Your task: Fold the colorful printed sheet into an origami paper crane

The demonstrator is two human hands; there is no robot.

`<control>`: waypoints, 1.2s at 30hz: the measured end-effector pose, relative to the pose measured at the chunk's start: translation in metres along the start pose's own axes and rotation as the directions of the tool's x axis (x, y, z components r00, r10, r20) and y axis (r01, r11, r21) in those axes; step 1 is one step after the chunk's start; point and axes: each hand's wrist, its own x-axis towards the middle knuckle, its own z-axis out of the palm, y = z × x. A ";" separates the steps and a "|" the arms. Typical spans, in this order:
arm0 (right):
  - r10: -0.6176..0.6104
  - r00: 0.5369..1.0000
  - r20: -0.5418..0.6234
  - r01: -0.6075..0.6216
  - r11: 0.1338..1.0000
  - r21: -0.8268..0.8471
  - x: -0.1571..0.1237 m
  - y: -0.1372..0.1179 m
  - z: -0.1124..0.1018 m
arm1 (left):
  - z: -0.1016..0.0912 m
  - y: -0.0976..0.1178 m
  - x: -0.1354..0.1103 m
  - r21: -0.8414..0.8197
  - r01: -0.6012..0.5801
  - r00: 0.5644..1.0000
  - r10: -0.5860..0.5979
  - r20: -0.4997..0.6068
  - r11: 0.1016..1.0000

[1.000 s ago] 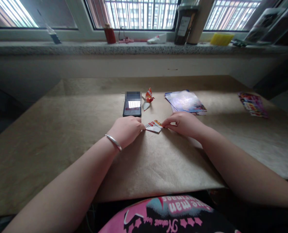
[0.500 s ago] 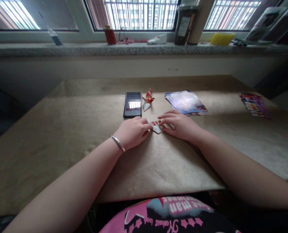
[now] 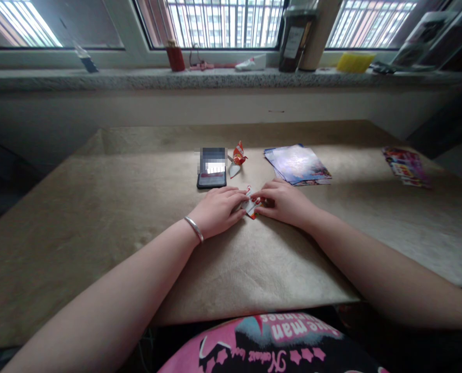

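Observation:
A small folded piece of paper (image 3: 251, 207), white with red print, lies on the table between my two hands. My left hand (image 3: 221, 210), with a silver bangle at the wrist, grips its left side with thumb and fingers. From the right, the thumb and fingers of my right hand (image 3: 287, 201) close on its other side. Fingers cover part of the paper's edges. Just beyond it stands a red and white folded paper figure (image 3: 239, 155), beside a phone (image 3: 212, 173) lying face up.
A stack of purple-blue printed sheets (image 3: 298, 163) lies right of the paper figure. Farther right are colourful printed papers (image 3: 406, 167). On the stone windowsill (image 3: 129, 80) stand a red bottle (image 3: 175, 57), a dark jar (image 3: 295, 41) and a yellow object (image 3: 355, 62).
The folded paper has turned and its outline differs, with a corner now pointing up between my hands. My left fingers have stretched forward over it, and my right hand has shifted slightly left.

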 end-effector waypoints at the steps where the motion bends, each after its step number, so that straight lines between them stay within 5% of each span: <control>1: 0.006 1.000 -0.003 -0.006 1.000 0.015 0.000 0.000 0.001 | 0.001 -0.001 0.001 -0.015 0.011 1.000 -0.011 -0.005 1.000; 13: -0.039 0.999 -0.010 0.037 0.992 -0.118 0.006 -0.001 0.003 | 0.006 0.000 0.004 0.010 0.016 0.993 -0.014 -0.117 1.000; 28: 0.029 1.000 0.012 -0.025 0.970 -0.241 0.010 -0.006 0.007 | 0.005 -0.004 0.006 0.056 0.007 0.996 -0.003 -0.084 0.998; 36: 0.062 0.998 0.031 -0.053 0.972 -0.229 0.012 -0.007 0.009 | -0.004 -0.003 0.000 0.148 -0.121 0.992 0.123 -0.002 0.982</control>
